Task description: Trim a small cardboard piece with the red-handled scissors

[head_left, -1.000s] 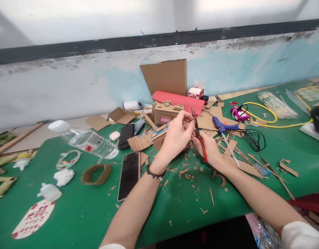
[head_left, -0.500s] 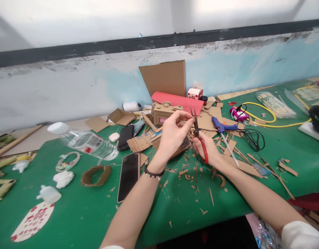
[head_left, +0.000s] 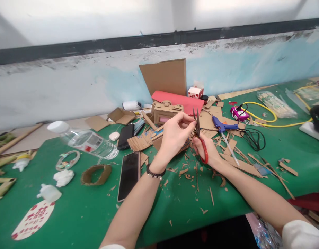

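Note:
My right hand [head_left: 206,147] is closed around the red-handled scissors [head_left: 204,152], whose blades point up and stand slightly apart. Right beside the blades, my left hand [head_left: 178,133] makes a pinch; whatever sits between its fingertips is too small to make out. Behind my left hand stands a cardboard model shaped like a camera [head_left: 166,112]. A cut cardboard piece with blue print [head_left: 141,140] lies to the left of that hand. Cardboard scraps [head_left: 186,173] are scattered on the green table below both hands.
To the left are a water bottle [head_left: 89,141], a phone [head_left: 129,176], a cardboard ring [head_left: 107,175] and a small glue bottle [head_left: 50,193]. On the right lie a blue glue gun [head_left: 223,125] with its black cord, a purple socket [head_left: 238,113] and a yellow cable [head_left: 275,117]. Cardboard [head_left: 167,76] leans on the wall.
The scissor blades have spread a little wider apart. Both hands have shifted very slightly, and the left fingertips stay beside the blades.

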{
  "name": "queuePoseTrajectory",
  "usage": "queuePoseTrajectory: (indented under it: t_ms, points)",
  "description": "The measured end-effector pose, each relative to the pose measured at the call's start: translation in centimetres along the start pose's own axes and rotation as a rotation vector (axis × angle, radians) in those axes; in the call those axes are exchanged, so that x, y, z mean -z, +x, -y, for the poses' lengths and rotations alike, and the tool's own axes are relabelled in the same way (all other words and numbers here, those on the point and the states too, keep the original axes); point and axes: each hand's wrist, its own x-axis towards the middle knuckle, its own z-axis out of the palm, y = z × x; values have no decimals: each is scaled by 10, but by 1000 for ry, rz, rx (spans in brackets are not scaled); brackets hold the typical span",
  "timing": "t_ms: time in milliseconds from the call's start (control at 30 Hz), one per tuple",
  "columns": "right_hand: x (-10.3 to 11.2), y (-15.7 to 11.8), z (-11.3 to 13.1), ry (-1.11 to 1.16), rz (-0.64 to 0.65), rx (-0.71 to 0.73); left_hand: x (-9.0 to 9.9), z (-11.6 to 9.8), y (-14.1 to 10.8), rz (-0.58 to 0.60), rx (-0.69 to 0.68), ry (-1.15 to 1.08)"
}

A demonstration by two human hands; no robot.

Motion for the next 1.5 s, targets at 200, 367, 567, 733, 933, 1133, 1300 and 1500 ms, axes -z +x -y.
queuePoseTrajectory:
  t_ms: [200, 367, 567, 733, 933, 1133, 1300, 1500]
  points:
    - [0, -1, 5, -64, -20, -16, 2, -2, 0, 5, -25, 77]
    - [5, -1, 10, -98, 9, -10, 3, -3, -1, -2, -69, 135]
    - [7, 0, 12, -165, 15, -1, 6, -8, -3, -21, -98, 211]
    - [4, 0, 12, -188, 7, -21, 9, -11, -3, -14, -126, 267]
    - [4, -1, 9, -121, 26, -4, 12, -12, -2, 2, -127, 309]
    - [3, -1, 8, -115, 32, -4, 13, -12, -2, 42, -124, 320]
    - [0, -1, 7, -142, 14, -28, 11, -10, -1, 7, -100, 270]
    - [0, -1, 9, -147, 2, -26, 11, -13, -2, 22, -129, 322]
